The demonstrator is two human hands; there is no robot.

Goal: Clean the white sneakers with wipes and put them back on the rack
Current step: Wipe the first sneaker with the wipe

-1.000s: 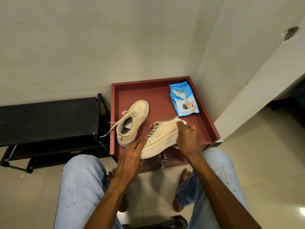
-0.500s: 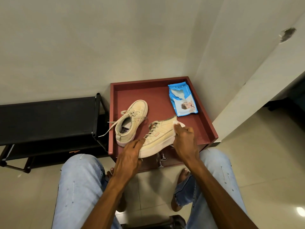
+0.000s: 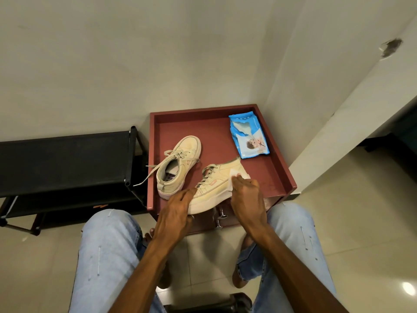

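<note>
Head view: the near sneaker (image 3: 216, 186) lies between my two hands at the front edge of the red tray top (image 3: 277, 172). It is tipped so that its pale sole faces me. Its long axis runs slantwise, from the toe under my left hand (image 3: 178, 206) up and away to the heel, which lies just beyond my right hand (image 3: 248, 199).

My left hand is curled over the toe end and grips it to steady the shoe. My right hand is bent down onto the side of the upper near the heel and presses a white wipe (image 3: 232, 180) flat against it. A corner of the wipe pokes out past my fingertips.

The second sneaker (image 3: 180, 163) stands just beyond my left hand, apart from it, with its toe pointing away from me. The pack of wipes (image 3: 248, 136) lies well beyond my right hand. The black rack (image 3: 63, 163) is off to the left of my left hand, so I judge that hand the nearer one for putting the shoes back. The wiping does not look finished.
</note>
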